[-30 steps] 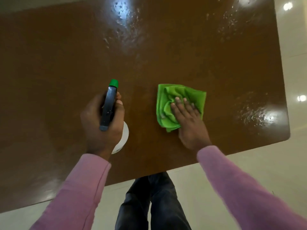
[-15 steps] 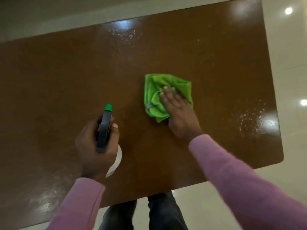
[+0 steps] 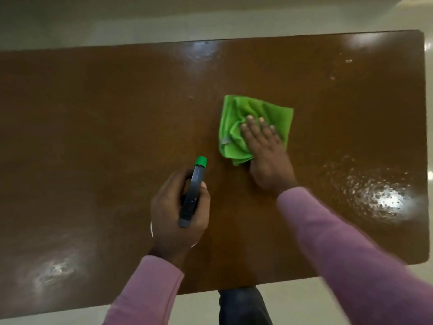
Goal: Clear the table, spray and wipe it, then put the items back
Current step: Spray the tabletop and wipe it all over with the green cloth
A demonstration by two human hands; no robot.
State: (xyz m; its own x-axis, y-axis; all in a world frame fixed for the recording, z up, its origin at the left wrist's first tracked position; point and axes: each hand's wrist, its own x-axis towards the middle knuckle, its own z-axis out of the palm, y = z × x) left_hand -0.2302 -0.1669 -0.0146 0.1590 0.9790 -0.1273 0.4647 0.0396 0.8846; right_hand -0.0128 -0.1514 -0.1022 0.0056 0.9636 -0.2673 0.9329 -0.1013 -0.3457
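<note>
The right hand [image 3: 264, 151] presses flat, fingers straight, on the bunched green cloth [image 3: 255, 127] mid-desk [image 3: 93, 113]; the left hand [image 3: 178, 212] grips the spray bottle [image 3: 193, 193] above it. Droplets [image 3: 379, 198] near the right edge could be missed and dry streaky

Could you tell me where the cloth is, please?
In the head view the cloth lies on the table, right of centre, under the right hand, just beyond the bottle in the left hand.

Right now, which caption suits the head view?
Right hand presses green cloth on the brown table; left hand grips a spray bottle.
</note>
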